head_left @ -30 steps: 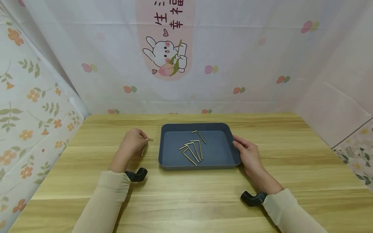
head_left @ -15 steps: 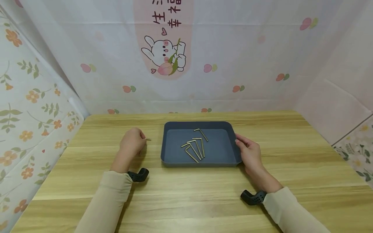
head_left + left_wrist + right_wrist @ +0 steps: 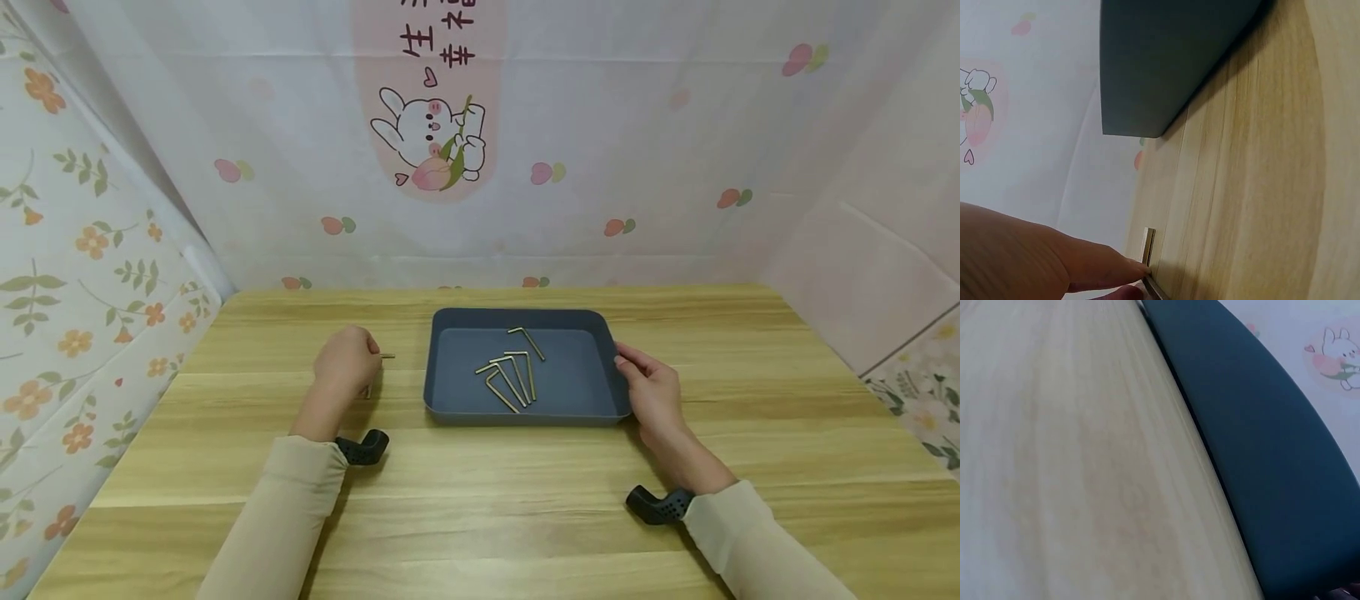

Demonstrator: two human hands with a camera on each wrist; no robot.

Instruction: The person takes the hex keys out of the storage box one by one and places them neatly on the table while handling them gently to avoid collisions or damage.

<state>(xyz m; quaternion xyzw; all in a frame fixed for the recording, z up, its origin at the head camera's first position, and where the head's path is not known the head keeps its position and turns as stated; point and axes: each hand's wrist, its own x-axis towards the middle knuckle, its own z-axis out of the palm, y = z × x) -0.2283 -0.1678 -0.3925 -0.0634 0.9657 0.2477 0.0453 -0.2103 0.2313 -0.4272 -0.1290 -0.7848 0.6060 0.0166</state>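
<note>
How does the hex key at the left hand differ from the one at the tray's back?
The held key is pinched by the left hand; the rear key lies untouched. The held key is outside the tray, the rear key inside it. In the head view the left hand partly hides the held key; the rear key shows whole. Both look bent and gold-toned.

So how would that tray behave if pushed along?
The tray would likely slide rather than tip, being wide and low. It looks fairly stiff, unbent where the right hand grips. The hex keys lie scattered inside, so they might skid about.
</note>
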